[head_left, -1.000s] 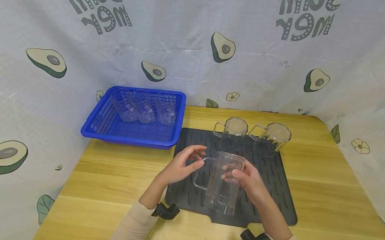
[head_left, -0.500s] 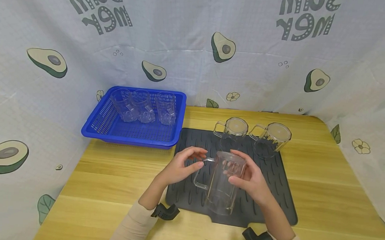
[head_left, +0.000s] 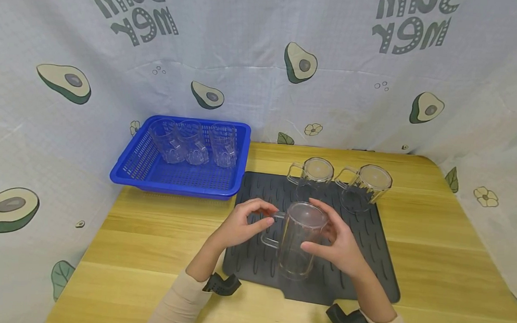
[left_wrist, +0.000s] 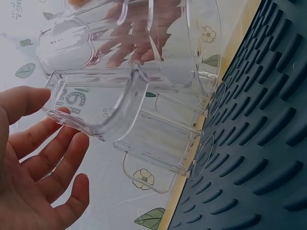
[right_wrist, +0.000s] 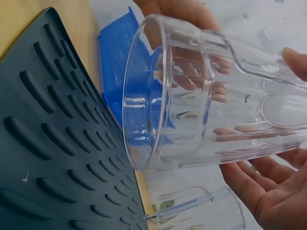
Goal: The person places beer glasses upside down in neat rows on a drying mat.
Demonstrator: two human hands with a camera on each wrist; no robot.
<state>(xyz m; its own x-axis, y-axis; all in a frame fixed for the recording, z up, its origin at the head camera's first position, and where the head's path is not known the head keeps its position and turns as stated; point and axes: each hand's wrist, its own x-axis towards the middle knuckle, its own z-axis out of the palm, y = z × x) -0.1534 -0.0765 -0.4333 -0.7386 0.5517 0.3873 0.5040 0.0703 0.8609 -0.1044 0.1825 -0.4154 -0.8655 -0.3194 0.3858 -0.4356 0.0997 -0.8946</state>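
Mug point(head_left: 295, 254) is upturned at five o'clock in my head view, above the mat point(head_left: 250, 257); I have the left hand point(head_left: 240, 226) pinching its handle point(left_wrist: 134, 96) at the mug's nine o'clock, the right hand point(head_left: 341, 244) grasping its body at three. I judge it light, stiff, slick, perhaps breakable; I'd favour the handle and the base end

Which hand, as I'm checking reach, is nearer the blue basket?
Left. The left hand is in front and right of the blue basket, at the handle side of the held mug; the right hand, farther right, grips its body.
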